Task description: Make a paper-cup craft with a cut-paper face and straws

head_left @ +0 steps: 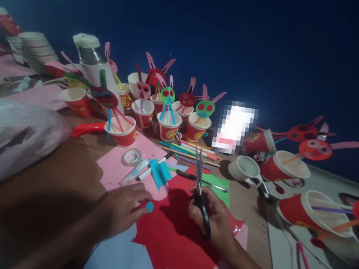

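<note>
Between the thumb and fingers of my left hand (123, 207) is a small blue paper circle (149, 207), with a bit of red showing beside it. My right hand (212, 216) grips black-handled scissors (198, 171), their blades pointing up and away from me and slightly apart. Below both hands spreads a large sheet of red paper (182, 229) with cut, curved edges. Just beyond my left hand lie a blue paper scrap (159, 174), a roll of clear tape (132, 157) and a marker (147, 172) on pink paper (110, 164).
Red paper cups (167, 126) holding paper animal faces on straws line the back. A white mug (245, 169), several pencils (190, 149) and a black pen (206, 181) lie nearer. A plastic bag (10, 140) bulges at left; a white flask (95, 63) stands behind. Another cup (310, 208) leans at right.
</note>
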Demonstrator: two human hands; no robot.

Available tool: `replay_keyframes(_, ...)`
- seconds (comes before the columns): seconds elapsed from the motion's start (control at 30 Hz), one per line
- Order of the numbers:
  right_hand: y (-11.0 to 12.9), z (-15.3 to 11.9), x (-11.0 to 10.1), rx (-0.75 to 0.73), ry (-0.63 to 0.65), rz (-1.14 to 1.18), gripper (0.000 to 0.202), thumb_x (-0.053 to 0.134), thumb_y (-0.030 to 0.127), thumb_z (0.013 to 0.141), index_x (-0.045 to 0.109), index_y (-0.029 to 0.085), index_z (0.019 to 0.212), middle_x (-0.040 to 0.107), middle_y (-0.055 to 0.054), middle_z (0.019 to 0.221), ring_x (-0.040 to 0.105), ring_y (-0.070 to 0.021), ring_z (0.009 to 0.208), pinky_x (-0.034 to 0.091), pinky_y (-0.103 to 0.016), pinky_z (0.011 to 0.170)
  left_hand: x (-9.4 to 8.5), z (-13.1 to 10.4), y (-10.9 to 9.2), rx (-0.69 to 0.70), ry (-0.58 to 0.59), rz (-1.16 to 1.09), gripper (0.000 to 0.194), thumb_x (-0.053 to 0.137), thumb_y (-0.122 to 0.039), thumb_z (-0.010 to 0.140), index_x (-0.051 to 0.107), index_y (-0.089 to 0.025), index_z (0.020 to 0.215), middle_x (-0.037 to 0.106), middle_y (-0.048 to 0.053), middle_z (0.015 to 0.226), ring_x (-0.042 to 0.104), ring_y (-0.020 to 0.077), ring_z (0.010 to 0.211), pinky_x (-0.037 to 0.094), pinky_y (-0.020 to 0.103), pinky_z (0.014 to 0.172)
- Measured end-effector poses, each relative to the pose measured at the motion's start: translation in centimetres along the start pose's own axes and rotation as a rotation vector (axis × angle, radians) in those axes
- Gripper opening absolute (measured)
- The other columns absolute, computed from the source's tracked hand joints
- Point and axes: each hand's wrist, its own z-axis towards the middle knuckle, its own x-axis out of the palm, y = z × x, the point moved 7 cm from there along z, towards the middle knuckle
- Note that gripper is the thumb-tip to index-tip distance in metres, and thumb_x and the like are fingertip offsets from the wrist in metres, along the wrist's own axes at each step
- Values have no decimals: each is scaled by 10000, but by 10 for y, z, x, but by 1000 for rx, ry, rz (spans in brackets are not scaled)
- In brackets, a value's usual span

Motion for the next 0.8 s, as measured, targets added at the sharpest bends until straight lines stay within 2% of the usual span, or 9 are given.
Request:
replay_keyframes(0.17,4,1,2,-23,8,-64,235,634,282,753,533,194,947,568,20,651,508,-113,547,427,-220,523,7,-1,-1,23,29,90,154,510,-210,791,570,-246,928,563,-10,885,536,153,799,352,255,690)
replay_keyframes(0.4,1,0,8,-46,52,-67,267,668,272,732,547,201,959,568,35,638,512,-107,544,435,-207,526,8,1,1,-5,65,97,42,503,-200,781,536,-226,789,543,-31,846,529,141,775,319,255,656)
replay_keyframes(0.63,0,1,8,-50,62,-80,268,651,289,745,530,189,962,575,26,624,514,-110,536,446,-219,524,2,-2,-1,-33,61,-26,118,461,-241,820,547,-210,745,534,-42,725,487,107,647,311,228,586)
replay_keyframes(0.8,3,1,8,-82,56,-112,236,630,278,755,523,192,947,577,19,634,525,-116,547,452,-223,530,3,-1,-4,-1,84,-44,218,402,-273,868,551,-200,726,549,-31,721,499,113,664,324,226,607)
